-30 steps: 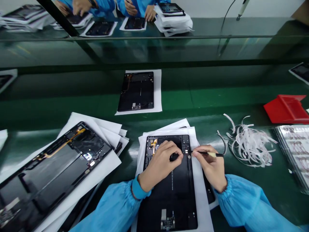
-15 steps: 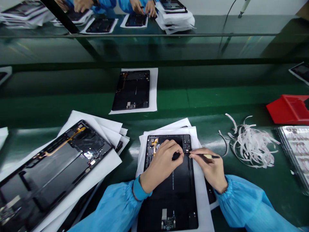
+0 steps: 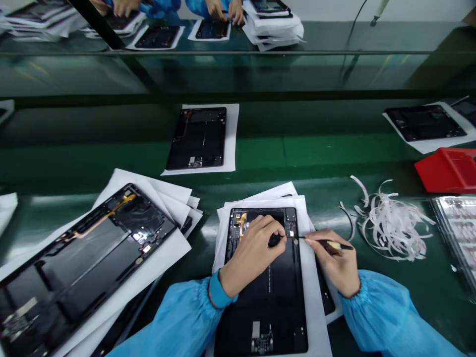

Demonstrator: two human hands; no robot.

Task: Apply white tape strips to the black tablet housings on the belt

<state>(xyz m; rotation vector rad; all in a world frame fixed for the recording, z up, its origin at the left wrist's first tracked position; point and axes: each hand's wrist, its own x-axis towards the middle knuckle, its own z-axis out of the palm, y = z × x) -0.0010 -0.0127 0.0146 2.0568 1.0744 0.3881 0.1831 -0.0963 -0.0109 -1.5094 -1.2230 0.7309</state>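
A black tablet shell [image 3: 267, 307] lies on white sheets in front of me, with ribbon cables at its top and a small circuit board near its bottom. My left hand [image 3: 256, 248] rests over its upper part. Thumb and index finger are pinched together near the right edge; whatever is between them is too small to make out. My right hand [image 3: 336, 260], just off that edge, grips slim black-and-cream tweezers [image 3: 336, 245]. Their thin tip points left, at the edge beside the left fingertips.
Another tablet shell [image 3: 85, 263] lies on stacked sheets at left. Further shells sit beyond, one in the middle [image 3: 199, 139] and one at right [image 3: 424, 122]. Curled white strips [image 3: 396, 225], a red bin [image 3: 448, 171] and a clear tray [image 3: 461, 223] are at right.
My right hand has drawn the tweezers slightly right, away from the left fingertips. The left hand keeps its pinch. Another shell on its sheet has appeared at the far right.
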